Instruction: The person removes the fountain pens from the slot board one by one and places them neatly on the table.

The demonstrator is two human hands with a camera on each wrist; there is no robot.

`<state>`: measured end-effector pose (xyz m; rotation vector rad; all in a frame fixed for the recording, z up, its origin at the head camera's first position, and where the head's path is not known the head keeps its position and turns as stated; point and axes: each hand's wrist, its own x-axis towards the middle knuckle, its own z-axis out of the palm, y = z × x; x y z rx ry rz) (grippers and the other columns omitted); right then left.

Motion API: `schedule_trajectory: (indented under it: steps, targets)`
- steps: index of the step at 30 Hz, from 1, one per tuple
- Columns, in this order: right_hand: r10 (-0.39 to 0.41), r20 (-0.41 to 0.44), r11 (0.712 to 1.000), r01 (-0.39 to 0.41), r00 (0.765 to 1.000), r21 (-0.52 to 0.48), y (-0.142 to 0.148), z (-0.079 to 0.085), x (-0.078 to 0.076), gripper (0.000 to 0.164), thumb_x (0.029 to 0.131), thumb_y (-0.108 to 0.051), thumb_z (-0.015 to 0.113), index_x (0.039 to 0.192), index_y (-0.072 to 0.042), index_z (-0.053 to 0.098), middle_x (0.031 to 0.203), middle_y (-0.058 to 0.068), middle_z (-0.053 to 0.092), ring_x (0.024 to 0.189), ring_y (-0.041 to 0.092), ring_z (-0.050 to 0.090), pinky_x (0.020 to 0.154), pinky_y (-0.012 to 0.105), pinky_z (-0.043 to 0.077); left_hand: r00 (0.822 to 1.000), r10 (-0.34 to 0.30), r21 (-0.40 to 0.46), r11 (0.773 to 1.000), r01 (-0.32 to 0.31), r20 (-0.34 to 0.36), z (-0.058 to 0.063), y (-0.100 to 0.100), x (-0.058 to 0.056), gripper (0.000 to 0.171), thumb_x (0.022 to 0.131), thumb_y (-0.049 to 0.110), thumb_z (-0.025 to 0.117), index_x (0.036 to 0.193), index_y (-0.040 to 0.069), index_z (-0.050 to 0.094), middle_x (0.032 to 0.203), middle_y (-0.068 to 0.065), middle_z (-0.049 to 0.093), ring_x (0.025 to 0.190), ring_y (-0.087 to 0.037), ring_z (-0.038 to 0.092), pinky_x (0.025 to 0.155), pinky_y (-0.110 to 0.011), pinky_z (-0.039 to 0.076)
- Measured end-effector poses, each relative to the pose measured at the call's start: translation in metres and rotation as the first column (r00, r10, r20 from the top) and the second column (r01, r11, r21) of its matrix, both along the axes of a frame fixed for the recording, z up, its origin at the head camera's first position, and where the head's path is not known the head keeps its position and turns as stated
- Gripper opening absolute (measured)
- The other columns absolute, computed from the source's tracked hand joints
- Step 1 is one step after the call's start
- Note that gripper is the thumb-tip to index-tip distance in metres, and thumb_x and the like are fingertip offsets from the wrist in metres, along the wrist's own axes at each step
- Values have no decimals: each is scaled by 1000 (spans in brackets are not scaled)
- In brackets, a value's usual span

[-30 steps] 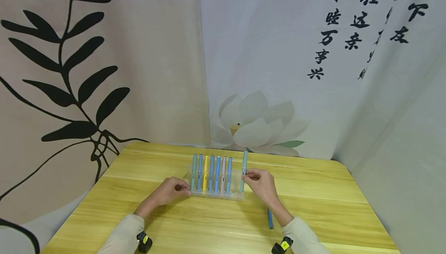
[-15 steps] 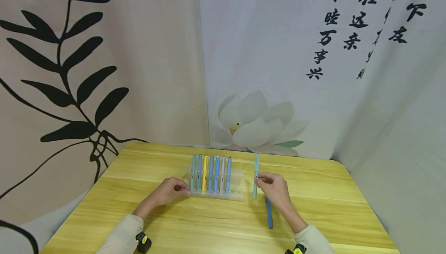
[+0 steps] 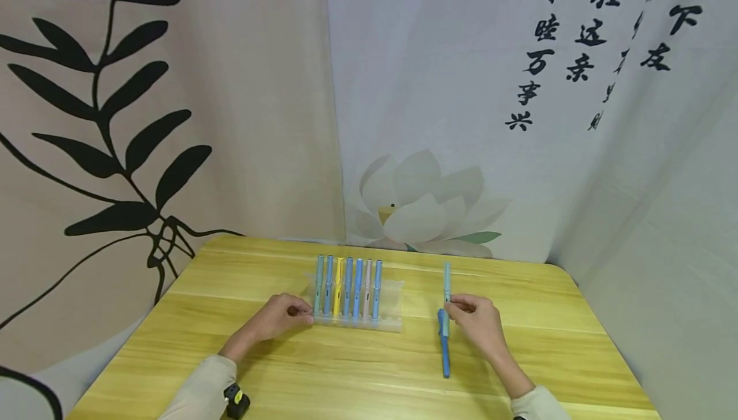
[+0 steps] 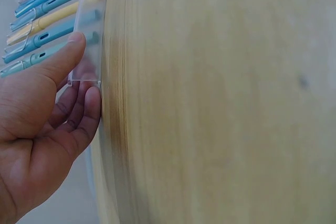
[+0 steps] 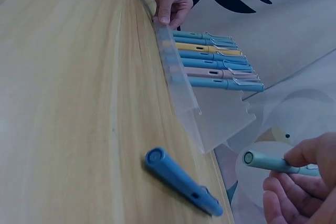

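A clear pen rack stands on the table with several capped pens in a row, green, blue, yellow and pale pink; its right part bears no pens. My left hand pinches the rack's left end, thumb on the front wall and fingers curled at the end edge, as the left wrist view shows. My right hand pinches a mint-green pen upright between thumb and fingertips, to the right of the rack. A blue pen lies on the table just below it, its upper end overlapped by the green pen in the head view.
The wooden table reaches back to a cloth backdrop printed with leaves, a lotus and characters. Another cloth hangs along the right side. A black wrist device sits at the left sleeve.
My right hand has drawn the mint-green pen away from the rack's right end, rightward and slightly toward me, over the blue pen. The left hand stays at the rack.
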<state>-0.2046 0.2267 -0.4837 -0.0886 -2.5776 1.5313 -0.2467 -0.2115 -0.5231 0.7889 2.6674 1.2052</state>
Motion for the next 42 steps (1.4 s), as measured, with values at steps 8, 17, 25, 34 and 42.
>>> schedule_trajectory:
  steps: [8,17,25,34,42]
  targets:
    - [-19,45,998,16,999,59,19,-3,10,29,94,-23,74,114,-2,76,98,6,77,85,17,72,72,29,58,1000,5,-5,1000,-5,11,-2,-1,-1,9,97,20,72,98,12,77,86,6,68,75,-8,54,68,-24,48]
    - [-38,75,995,31,996,95,32,-13,21,29,93,-25,77,112,-3,78,98,7,78,91,21,73,74,29,58,1000,13,-10,1000,-13,10,-2,-1,-1,9,97,20,72,98,12,77,87,6,69,75,-7,55,68,-24,48]
    - [-59,125,996,49,990,81,37,-25,28,28,91,-24,79,109,-3,78,95,8,78,81,17,73,67,28,57,1000,16,-7,1000,-16,10,-3,-2,-1,10,97,21,72,100,13,77,91,6,70,77,-7,57,70,-24,50]
    - [-65,146,998,61,987,35,38,-33,32,26,90,-17,79,107,3,77,97,15,77,80,21,75,65,30,59,1000,20,-19,1000,-19,4,-3,-2,-1,10,97,22,72,100,13,77,89,7,69,76,-7,56,69,-24,49]
    - [-53,175,998,46,983,45,38,-38,33,23,89,-15,79,105,3,77,95,15,77,77,22,74,63,31,59,1000,12,-16,1000,-12,7,-2,-1,0,11,98,21,71,100,13,77,88,6,69,75,-8,55,69,-24,49]
